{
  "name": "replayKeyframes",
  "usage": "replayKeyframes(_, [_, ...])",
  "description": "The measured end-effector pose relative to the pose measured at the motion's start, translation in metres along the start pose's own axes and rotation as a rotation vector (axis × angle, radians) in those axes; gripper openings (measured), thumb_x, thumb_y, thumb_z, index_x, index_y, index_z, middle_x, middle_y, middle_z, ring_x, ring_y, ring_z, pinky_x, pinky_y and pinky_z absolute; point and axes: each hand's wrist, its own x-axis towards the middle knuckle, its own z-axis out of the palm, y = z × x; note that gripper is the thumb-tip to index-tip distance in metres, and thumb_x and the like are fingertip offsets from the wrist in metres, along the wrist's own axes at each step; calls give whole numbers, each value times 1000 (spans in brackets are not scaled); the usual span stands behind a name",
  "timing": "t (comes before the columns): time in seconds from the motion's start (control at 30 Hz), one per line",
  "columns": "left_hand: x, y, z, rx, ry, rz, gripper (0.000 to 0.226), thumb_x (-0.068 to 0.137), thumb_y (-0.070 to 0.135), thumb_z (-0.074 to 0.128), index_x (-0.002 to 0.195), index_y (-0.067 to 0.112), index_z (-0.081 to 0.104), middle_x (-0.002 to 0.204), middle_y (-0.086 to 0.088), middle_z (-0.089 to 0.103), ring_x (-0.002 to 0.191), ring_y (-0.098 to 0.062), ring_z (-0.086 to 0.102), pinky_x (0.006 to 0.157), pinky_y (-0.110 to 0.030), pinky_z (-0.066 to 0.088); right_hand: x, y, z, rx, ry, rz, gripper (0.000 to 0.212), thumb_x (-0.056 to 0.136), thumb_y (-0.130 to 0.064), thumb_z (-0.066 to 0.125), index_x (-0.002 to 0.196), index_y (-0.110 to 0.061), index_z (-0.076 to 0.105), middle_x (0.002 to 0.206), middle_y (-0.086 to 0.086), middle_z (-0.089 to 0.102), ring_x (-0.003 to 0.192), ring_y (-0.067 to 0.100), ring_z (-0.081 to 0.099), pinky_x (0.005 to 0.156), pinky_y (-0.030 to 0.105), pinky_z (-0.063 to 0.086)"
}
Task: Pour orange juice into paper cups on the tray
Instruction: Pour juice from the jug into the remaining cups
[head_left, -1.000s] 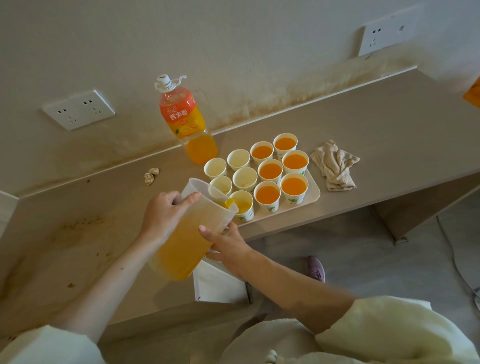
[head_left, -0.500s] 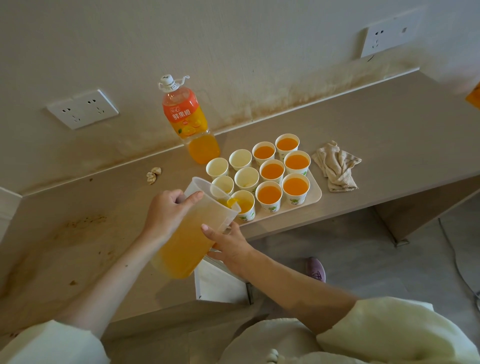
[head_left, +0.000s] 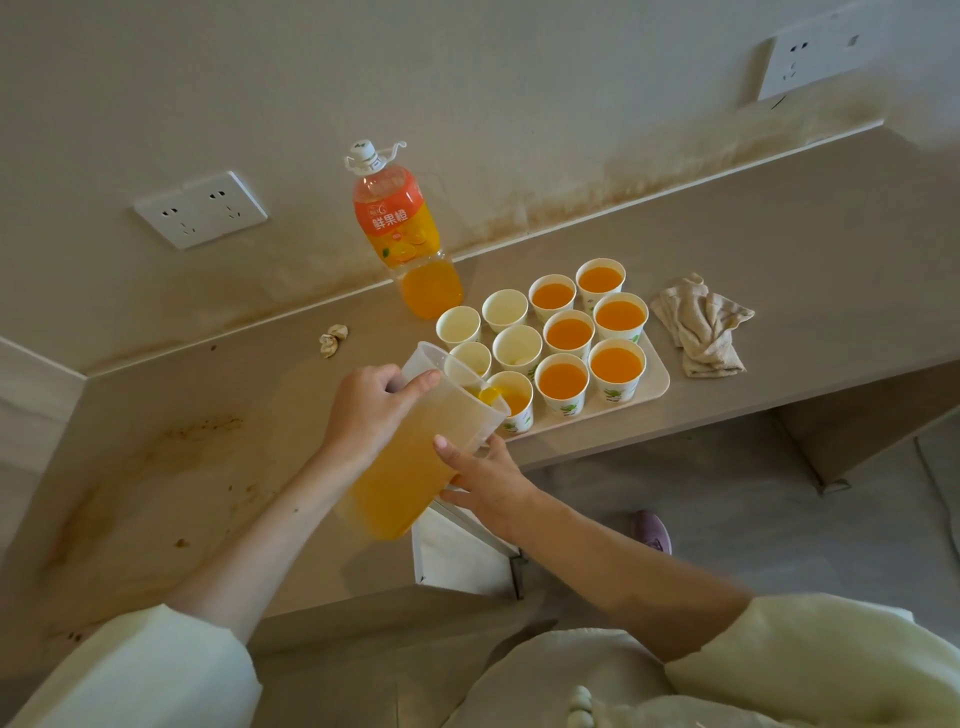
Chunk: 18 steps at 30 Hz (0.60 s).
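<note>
As the juice pitcher (head_left: 415, 457) tilts up-right from mid-frame, its mouth hangs over the tray's (head_left: 655, 385) front-left paper cup (head_left: 513, 404). The left hand's (head_left: 371, 410) grip wraps its upper wall and the right hand's (head_left: 488, 480) grip clasps it lower down. The empty cups (head_left: 517, 347) lie just above.

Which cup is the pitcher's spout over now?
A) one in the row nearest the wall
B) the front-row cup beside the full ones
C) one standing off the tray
B: the tilted pitcher has its spout over the front-row cup, partly filled, next to the full cups.
</note>
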Motion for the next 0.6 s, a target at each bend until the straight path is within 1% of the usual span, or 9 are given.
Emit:
replayKeyframes(0.27, [1, -2, 2, 11, -8, -5, 53, 84, 43, 67, 49, 17, 36, 48, 4, 36, 48, -13, 34, 52, -28, 30, 0, 1, -2, -27, -2, -3, 79, 81, -34, 75, 142, -29, 24, 142, 6, 45, 131, 34, 46, 105, 52, 42])
replayKeyframes(0.4, [0, -2, 1, -1, -7, -14, 53, 84, 43, 67, 49, 18, 36, 47, 5, 36, 47, -12, 34, 51, -27, 29, 0, 2, -1, -23, 4, -2, 82, 80, -34, 76, 144, -28, 24, 142, 5, 45, 131, 34, 47, 104, 51, 43])
replayKeyframes(0.6, [-1, -2, 0, -2, -5, -13, 53, 84, 41, 68, 48, 18, 36, 47, 4, 36, 48, -12, 34, 51, -26, 29, 1, 2, 0, -26, 5, 1, 81, 81, -34, 76, 143, -28, 25, 141, 5, 46, 131, 34, 47, 103, 51, 43])
